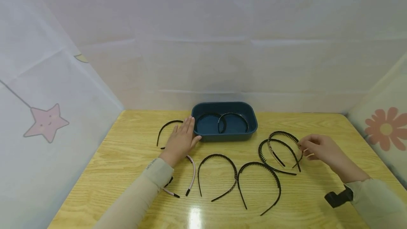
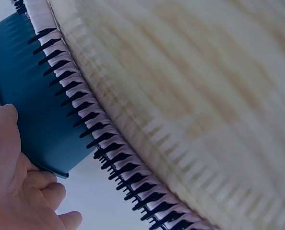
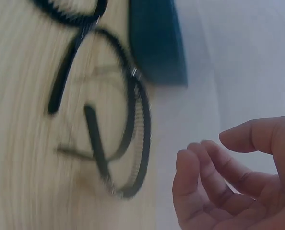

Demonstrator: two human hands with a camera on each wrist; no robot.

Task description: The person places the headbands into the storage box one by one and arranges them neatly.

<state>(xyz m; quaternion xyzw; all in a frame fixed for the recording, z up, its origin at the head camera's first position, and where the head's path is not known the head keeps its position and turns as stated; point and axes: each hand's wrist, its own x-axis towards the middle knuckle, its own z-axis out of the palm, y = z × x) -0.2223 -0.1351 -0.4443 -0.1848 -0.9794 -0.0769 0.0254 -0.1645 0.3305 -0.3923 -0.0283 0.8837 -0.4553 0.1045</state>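
My left hand (image 1: 179, 142) rests with straight fingers against the left end of a dark blue plastic box (image 1: 224, 138). Below that wrist lies a lilac headband (image 1: 194, 172); its black teeth show large in the left wrist view. A black headband (image 1: 159, 135) lies beyond the same hand, partly covered by it. At the right, my right hand (image 1: 321, 149) is at the side of a toothed headband (image 1: 283, 132) that overlaps another black headband (image 1: 261, 151). In the right wrist view, its fingers are loosely bent, with a gap between thumb and fingertips and no headband between them.
Inside the box are two dark headbands, one toothed (image 1: 210, 115) and one thin (image 1: 236, 113). Two more toothed headbands, one left (image 1: 217, 155) and one right (image 1: 279, 186), lie side by side on the wooden table (image 1: 127, 172). White cloth (image 1: 203, 63) hangs behind and beside the table.
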